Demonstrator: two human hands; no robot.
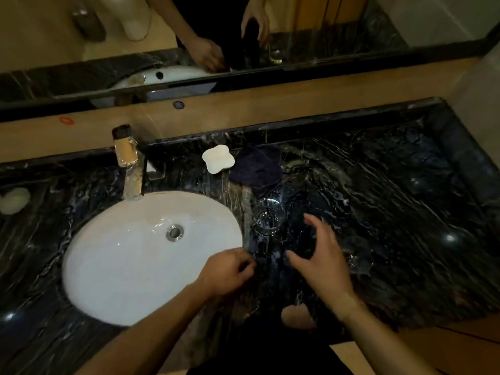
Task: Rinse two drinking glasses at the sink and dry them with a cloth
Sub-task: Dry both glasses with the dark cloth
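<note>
One clear drinking glass (267, 216) stands upright on the black marble counter (392, 201), just right of the white oval sink (130, 255). A faint glint by my right wrist may be a second glass (353, 261), though blur makes this uncertain. A dark blue cloth (255, 169) lies crumpled behind the glass. My right hand (322, 255) hovers near the glass on its near right, fingers and thumb spread in a curve, holding nothing I can see. My left hand (230, 269) is at the sink's right rim with fingers curled in; nothing shows in it.
A chrome faucet (130, 169) stands behind the sink. A white soap dish (217, 158) sits left of the cloth, and a pale soap bar (13, 200) lies at the far left. A mirror (243, 36) runs along the back wall.
</note>
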